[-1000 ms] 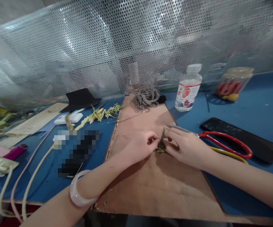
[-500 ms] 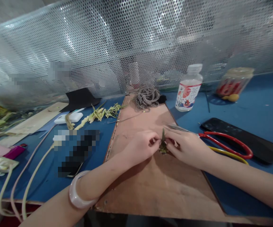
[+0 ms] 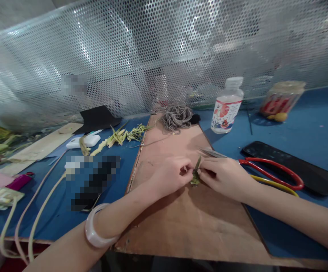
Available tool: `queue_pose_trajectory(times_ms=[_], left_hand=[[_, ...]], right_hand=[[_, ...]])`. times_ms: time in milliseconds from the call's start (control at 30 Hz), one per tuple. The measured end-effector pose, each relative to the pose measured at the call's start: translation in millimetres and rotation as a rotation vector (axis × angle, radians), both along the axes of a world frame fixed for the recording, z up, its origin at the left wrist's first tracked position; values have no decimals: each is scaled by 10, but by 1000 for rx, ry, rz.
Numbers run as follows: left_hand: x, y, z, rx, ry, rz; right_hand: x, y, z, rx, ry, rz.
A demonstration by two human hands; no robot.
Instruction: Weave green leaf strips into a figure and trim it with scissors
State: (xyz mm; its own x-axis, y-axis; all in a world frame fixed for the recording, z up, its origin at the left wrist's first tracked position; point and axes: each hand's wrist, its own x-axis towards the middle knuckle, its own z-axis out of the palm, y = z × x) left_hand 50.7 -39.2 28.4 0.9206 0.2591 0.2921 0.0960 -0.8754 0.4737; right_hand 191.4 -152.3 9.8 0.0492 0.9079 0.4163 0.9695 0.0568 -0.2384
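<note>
Barely shifted since a moment ago: left hand (image 3: 169, 175) and right hand (image 3: 224, 176) still meeting over the wooden board (image 3: 186, 223), fingertips of both pinched closed on a small green leaf piece (image 3: 195, 174), now tilted slightly rightward. Red-handled scissors (image 3: 266, 172) just beside the right hand; white bangle (image 3: 95, 236) on the left wrist; plastic bottle (image 3: 226, 105) farther back.

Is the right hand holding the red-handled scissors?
No, the red-handled scissors lie on the table beside the right hand, which pinches a small green leaf piece.
</note>
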Motion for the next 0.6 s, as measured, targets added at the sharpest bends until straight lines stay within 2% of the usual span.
queue_pose_trajectory(times_ms=[233, 600], left_hand=[[-5, -9, 8, 20, -20, 29], [-54, -62, 34, -109, -50, 80]], right_hand=[[-10, -8, -3, 47, 1, -34], [-22, -24, 4, 112, 17, -24]])
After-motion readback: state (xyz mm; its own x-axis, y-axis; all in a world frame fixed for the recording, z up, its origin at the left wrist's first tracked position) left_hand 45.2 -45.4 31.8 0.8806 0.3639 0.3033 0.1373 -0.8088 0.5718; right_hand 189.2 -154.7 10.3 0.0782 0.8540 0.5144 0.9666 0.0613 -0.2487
